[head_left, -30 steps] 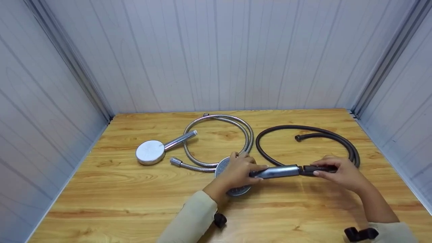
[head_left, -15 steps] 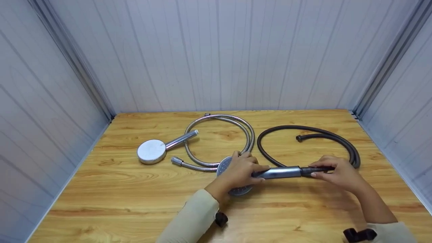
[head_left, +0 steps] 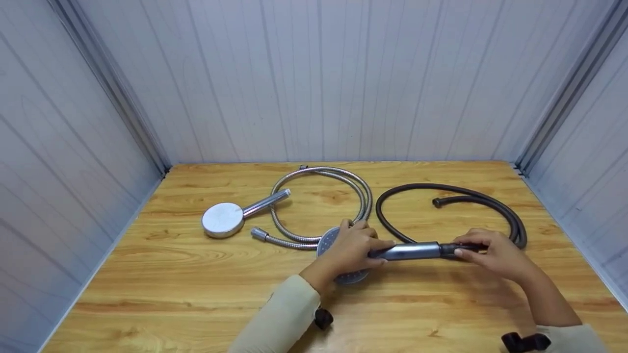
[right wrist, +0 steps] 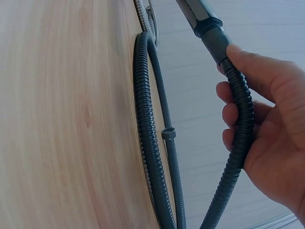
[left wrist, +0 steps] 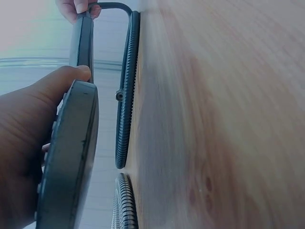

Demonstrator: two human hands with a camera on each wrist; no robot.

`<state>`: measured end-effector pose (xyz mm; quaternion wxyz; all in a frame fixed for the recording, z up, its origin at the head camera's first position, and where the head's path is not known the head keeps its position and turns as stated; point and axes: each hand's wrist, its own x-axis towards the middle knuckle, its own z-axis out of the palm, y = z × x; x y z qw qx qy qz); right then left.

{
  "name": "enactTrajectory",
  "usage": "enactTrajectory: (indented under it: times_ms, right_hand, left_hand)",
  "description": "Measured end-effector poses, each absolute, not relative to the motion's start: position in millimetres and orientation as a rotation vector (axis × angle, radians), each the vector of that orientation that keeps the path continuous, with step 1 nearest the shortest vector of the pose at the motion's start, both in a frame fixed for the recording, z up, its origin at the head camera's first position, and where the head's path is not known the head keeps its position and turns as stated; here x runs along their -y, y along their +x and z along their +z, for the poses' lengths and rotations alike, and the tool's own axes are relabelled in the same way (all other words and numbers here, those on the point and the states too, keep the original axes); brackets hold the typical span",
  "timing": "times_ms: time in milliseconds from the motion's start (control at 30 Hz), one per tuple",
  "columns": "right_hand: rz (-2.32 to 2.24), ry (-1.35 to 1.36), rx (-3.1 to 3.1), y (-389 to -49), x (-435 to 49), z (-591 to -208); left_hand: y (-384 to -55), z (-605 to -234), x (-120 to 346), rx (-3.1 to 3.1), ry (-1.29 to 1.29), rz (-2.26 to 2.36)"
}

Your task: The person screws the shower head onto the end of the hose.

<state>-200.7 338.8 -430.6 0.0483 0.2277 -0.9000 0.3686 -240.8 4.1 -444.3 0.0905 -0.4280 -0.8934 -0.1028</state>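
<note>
My left hand (head_left: 349, 250) grips a dark grey shower head (left wrist: 69, 157) where its round spray face meets the handle. The spray face (head_left: 351, 277) points up and is partly covered by that hand. The silvery-grey handle (head_left: 412, 251) reaches to the right. At its end, my right hand (head_left: 495, 252) pinches the connector (right wrist: 217, 45) of a black shower hose between thumb and fingers. Connector and handle end meet in line, as the right wrist view shows. Below the connector, the ribbed black hose (right wrist: 243, 109) runs across the right palm.
Behind the right hand, the rest of the black hose lies looped, its free end nut (head_left: 436, 202) on the wooden table (head_left: 196, 304). A coiled chrome hose (head_left: 365, 191) lies at the middle, beside a chrome shower head (head_left: 223, 219) with a white face. Pale panels (head_left: 294, 83) enclose the table.
The gap between the hose connector and the handle end has closed as the right hand brought the connector left. The left hand keeps its grip on the shower head.
</note>
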Motion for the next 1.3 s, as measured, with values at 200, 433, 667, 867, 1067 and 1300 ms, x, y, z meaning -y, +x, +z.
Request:
enactTrajectory:
  times_ms: [200,433,667,867,1067,1300]
  right_hand:
    - [1.116,0.802,2.745,-201.1,-340.2,-432.2]
    - [1.18,0.796,2.843,-201.5,-340.2,-429.9]
    - [1.205,0.747,2.887,-201.0,-337.7,-429.2]
    - [1.159,0.692,2.855,-201.0,-334.9,-434.7]
    - [1.118,0.762,2.816,-202.2,-335.4,-433.8]
    - [1.082,0.791,2.821,-204.2,-336.5,-436.0]
  left_hand:
    - [-239.2,-444.6,-3.9,2.632,-1.261,-0.251]
    - [-239.5,-446.2,-3.4,2.626,-1.278,-0.279]
    - [-239.1,-447.6,-2.5,2.631,-1.273,-0.304]
    - [-238.8,-447.8,-3.0,2.645,-1.266,-0.313]
    - [-238.6,-446.5,-4.0,2.611,-1.278,-0.297]
    - [-237.6,-445.0,-4.2,2.599,-1.274,-0.286]
